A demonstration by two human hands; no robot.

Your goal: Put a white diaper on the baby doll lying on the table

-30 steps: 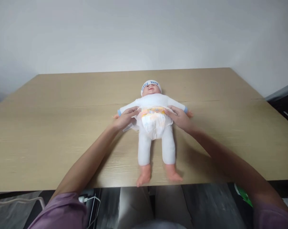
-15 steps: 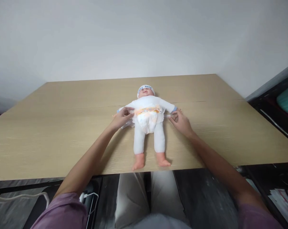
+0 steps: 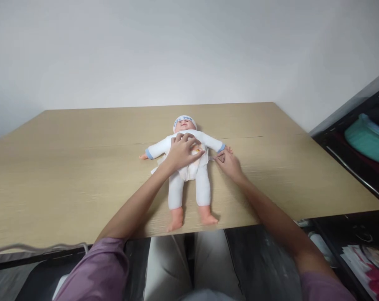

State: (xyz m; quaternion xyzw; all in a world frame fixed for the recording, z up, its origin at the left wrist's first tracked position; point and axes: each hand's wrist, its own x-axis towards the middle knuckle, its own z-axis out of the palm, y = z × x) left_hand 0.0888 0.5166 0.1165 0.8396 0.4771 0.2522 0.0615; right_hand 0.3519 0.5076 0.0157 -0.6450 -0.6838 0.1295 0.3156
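A baby doll (image 3: 189, 190) in a white suit with blue cuffs and a white printed cap lies on its back, feet toward me. Round its hips is a white diaper (image 3: 191, 172) with an orange-patterned waistband, partly covered by my hand. My left hand (image 3: 183, 151) rests over the front of the diaper and the doll's belly, fingers spread. Beside the doll's hip on the right, my right hand (image 3: 226, 162) pinches the diaper's side tab (image 3: 211, 158), close to the doll's cuff. A loose flap of the diaper sticks out on the left.
The doll lies on a wood-grain table (image 3: 83, 184) against a pale wall. At the right stands a dark shelf with a teal container (image 3: 370, 138) on it. Papers (image 3: 355, 263) lie low at the right, and a white cable (image 3: 39, 249) runs along the table's front left edge.
My left hand has left the diaper's left side and moved right onto its front, fingers spreading. My right hand keeps its pinch at the right side. The view has shifted slightly.
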